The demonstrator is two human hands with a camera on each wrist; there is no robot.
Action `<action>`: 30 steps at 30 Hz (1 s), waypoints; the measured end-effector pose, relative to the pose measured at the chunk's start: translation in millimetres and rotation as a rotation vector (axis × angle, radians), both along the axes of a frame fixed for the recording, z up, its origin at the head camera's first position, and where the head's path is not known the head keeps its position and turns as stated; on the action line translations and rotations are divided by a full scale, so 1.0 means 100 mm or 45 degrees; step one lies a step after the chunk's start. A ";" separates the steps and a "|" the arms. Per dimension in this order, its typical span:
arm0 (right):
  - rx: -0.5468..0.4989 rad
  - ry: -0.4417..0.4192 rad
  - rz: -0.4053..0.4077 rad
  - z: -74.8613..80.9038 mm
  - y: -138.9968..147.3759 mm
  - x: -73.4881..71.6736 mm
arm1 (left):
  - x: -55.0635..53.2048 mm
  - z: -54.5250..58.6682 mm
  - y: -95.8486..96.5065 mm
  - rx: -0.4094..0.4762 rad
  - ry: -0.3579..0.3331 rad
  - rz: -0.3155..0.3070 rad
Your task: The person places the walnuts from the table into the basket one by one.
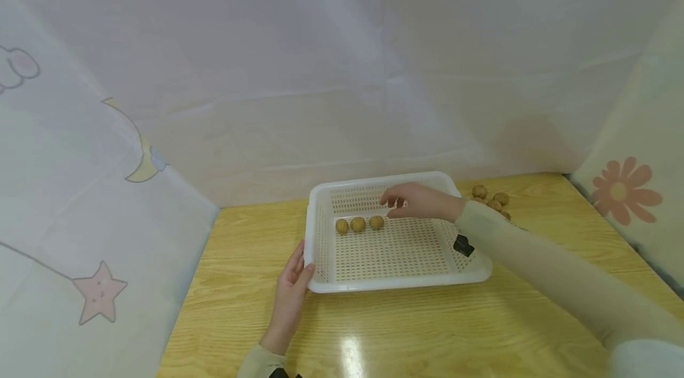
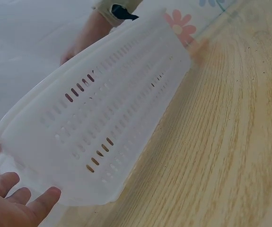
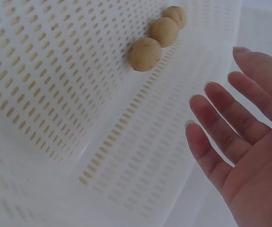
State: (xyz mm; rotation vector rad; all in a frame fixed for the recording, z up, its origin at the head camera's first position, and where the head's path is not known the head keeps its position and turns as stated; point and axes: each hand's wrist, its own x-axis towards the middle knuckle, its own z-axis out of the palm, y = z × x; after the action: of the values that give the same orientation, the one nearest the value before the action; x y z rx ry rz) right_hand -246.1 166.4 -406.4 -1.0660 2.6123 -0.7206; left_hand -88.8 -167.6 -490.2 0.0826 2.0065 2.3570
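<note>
A white plastic basket point(image 1: 392, 284) with slotted walls stands on the wooden table. Three walnuts point(image 1: 358, 224) lie in a row on its floor, near the back wall. My left hand point(image 1: 291, 289) grips the basket's left side near the front corner, thumb at the rim and fingers along the outer wall point(image 2: 93, 118). Over the basket, to the right of the row, hovers my right hand point(image 1: 419, 201). Its fingers are spread and loosely bent, and the palm holds nothing. From the right wrist, the walnuts point(image 3: 145, 54) show beyond the fingertips.
Several more walnuts point(image 1: 494, 200) sit in a cluster on the table point(image 1: 251, 247), right of the basket and partly hidden behind the right sleeve point(image 1: 534, 259). A pale cloth backdrop point(image 1: 320, 129) rises behind the table and along both sides.
</note>
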 end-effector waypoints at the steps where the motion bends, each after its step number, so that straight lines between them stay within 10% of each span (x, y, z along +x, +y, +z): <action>1: -0.009 0.000 -0.008 0.03 0.04 0.03 | 0.00 0.00 0.00 0.000 -0.001 -0.001; 15: -0.128 0.023 -0.222 0.25 0.85 0.36 | 0.00 0.03 0.00 0.013 -0.026 0.004; 30: -0.120 0.044 -0.477 0.03 1.74 0.63 | 0.01 0.03 0.01 0.018 -0.029 -0.001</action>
State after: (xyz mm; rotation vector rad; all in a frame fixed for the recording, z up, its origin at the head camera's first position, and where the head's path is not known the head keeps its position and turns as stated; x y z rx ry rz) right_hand -183.0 340.2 -403.3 -0.6163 2.8677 -0.9162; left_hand -88.2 -166.5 -486.8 0.0574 1.9798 2.3606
